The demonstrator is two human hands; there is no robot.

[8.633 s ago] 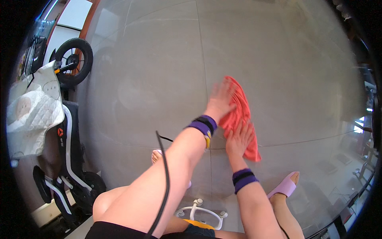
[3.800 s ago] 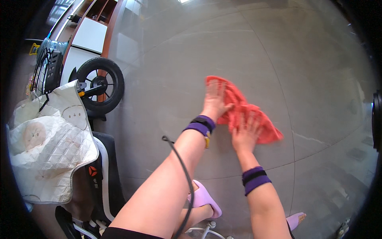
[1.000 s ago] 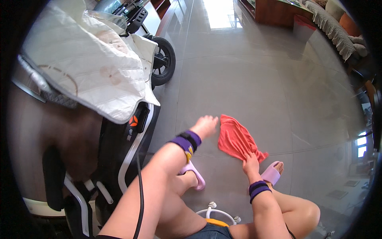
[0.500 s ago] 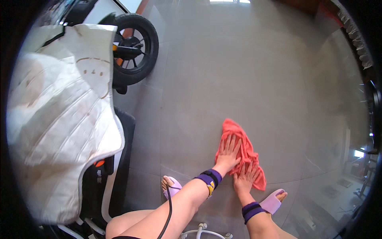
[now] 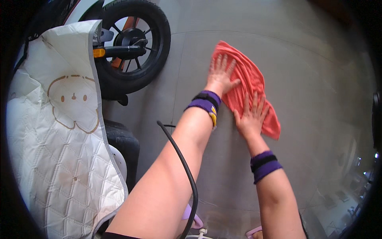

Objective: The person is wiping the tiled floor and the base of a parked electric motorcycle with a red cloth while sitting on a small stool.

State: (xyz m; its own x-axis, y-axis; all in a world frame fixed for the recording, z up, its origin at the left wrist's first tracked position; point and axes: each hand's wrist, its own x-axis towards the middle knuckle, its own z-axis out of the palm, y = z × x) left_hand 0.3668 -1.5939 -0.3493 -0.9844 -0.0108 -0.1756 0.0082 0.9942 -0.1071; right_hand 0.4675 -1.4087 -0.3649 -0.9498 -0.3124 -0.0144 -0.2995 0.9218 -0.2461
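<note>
Both hands press flat on a coral cloth (image 5: 248, 85) spread on the grey tiled floor (image 5: 318, 79). The left hand (image 5: 221, 75) lies on the cloth's upper left part, fingers (image 5: 223, 63) released and splayed, pointing away from the person; its palm and thumb rest on the fabric. The right hand (image 5: 250, 115) sits lower, on the cloth's near edge, fingers likewise spread open and flat, grasping nothing. The cloth is rumpled into ridges and runs diagonally from upper left to lower right, its lower corner just beyond the right hand.

Each wrist carries a purple and black band (image 5: 205, 102). A black cable (image 5: 185, 167) curves up beside the left forearm.

To the left stands a scooter: its black wheel (image 5: 131, 44) is near the cloth but apart from it, and a white quilted cover (image 5: 59, 139) with a bear outline drapes over its body. A lilac slipper (image 5: 193, 219) shows at the lower edge, beneath the left arm.
</note>
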